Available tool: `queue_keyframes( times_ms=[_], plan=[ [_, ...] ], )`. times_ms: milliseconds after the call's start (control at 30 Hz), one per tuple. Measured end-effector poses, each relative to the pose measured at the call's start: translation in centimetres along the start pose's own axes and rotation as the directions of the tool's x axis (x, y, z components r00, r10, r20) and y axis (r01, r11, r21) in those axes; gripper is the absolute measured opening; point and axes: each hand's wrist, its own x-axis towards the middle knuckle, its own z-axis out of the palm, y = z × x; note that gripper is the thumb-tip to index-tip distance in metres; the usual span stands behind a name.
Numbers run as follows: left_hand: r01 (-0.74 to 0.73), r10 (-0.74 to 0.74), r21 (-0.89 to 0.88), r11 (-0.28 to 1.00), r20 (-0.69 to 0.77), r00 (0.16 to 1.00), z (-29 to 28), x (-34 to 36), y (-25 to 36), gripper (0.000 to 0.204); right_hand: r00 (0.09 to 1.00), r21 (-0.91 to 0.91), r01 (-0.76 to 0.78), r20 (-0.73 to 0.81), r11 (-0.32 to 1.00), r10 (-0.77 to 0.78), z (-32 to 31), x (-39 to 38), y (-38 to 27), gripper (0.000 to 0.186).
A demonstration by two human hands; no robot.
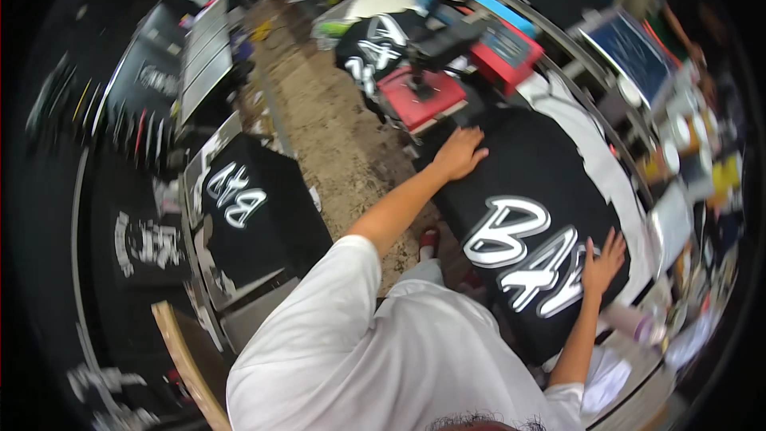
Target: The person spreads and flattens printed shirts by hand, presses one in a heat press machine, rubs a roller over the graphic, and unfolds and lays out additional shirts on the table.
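Observation:
A black garment [533, 161] with large white lettering lies spread over a table on my right. My left hand [460, 154] rests on its far left edge, close to the red press, fingers stretched out and holding nothing. Flat on the cloth beside the last letter is my right hand [604, 263], its fingers apart. Just beyond my left hand stands a heat press with a red plate [421, 99], and a red control box [506, 56] sits to its right.
Another lettered black garment [381, 41] hangs behind the press. To my left, a black garment [263, 211] covers a stand. Jars [678, 140] and clutter crowd the right side. A wooden board edge [185, 363] rises at lower left. A stained floor [327, 124] runs between.

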Motion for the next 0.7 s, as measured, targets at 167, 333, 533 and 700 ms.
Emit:
queue_keyframes(
  times_ms=[167, 333, 533, 700],
  plan=[
    [0.266, -0.324, -0.225, 0.937, -0.285, 0.902, -9.9, -13.7, -3.0, 0.037, 0.950, -0.091, -0.280, 0.113, 0.956, 0.289, 4.2, 5.6, 6.2, 0.081],
    [0.739, -0.823, -0.436, 0.513, -0.495, 0.279, -14.7, -28.9, -16.6, 0.030, 0.990, 0.145, -0.039, -0.129, 0.989, 0.058, 2.5, 7.7, -2.9, 0.077],
    [0.751, -0.716, -0.639, -0.166, -0.446, -0.538, -18.8, -45.3, -25.9, 0.027, 0.852, 0.115, 0.492, 0.138, 0.863, -0.504, 1.9, 1.9, -23.4, 0.068],
    [0.370, -0.255, -0.725, -0.581, -0.269, -0.929, -20.2, -52.9, -29.1, 0.050, 0.940, 0.019, 0.206, 0.273, 0.978, -0.204, 3.1, 7.8, -26.4, 0.077]
  ],
)
